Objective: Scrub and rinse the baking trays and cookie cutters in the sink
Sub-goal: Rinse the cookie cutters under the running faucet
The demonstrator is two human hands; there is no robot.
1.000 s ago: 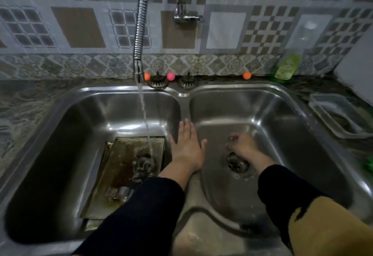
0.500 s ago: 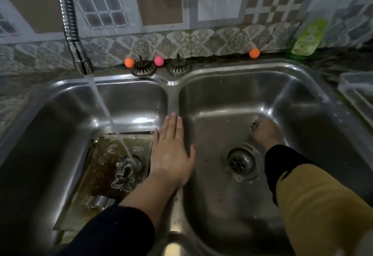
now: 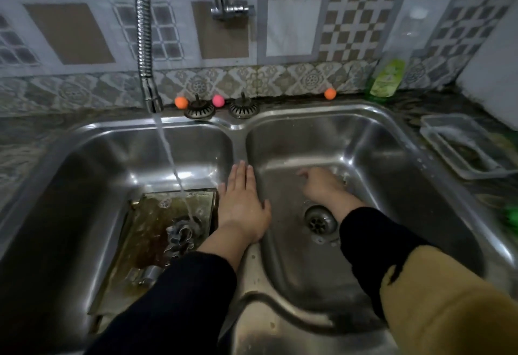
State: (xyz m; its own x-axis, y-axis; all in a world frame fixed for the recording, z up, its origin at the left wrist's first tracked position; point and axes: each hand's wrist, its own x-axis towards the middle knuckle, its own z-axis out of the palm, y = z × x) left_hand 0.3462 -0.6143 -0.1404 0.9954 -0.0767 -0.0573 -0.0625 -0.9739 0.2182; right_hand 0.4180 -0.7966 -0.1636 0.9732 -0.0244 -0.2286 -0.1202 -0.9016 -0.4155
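A dirty baking tray [image 3: 151, 231] with brown residue lies in the left basin. A gingerbread-man cookie cutter [image 3: 180, 235] sits on it, and another metal cutter [image 3: 148, 273] lies nearer me. Water from the flexible tap [image 3: 145, 46] runs onto the tray. My left hand [image 3: 241, 203] rests flat, fingers straight, on the divider between the basins. My right hand [image 3: 319, 183] is down on the floor of the right basin, behind the drain [image 3: 321, 220]. It is blurred, and whether it holds anything is unclear.
Two sink strainers [image 3: 199, 109] and small orange and pink balls sit on the back rim. A green soap bottle [image 3: 386, 80] stands at the back right. A clear plastic container [image 3: 462, 144] sits on the right counter, with something green [image 3: 510, 214] near the right edge.
My right hand has moved from beside the drain toward the back of the right basin. My left hand stays on the divider. Water keeps running.
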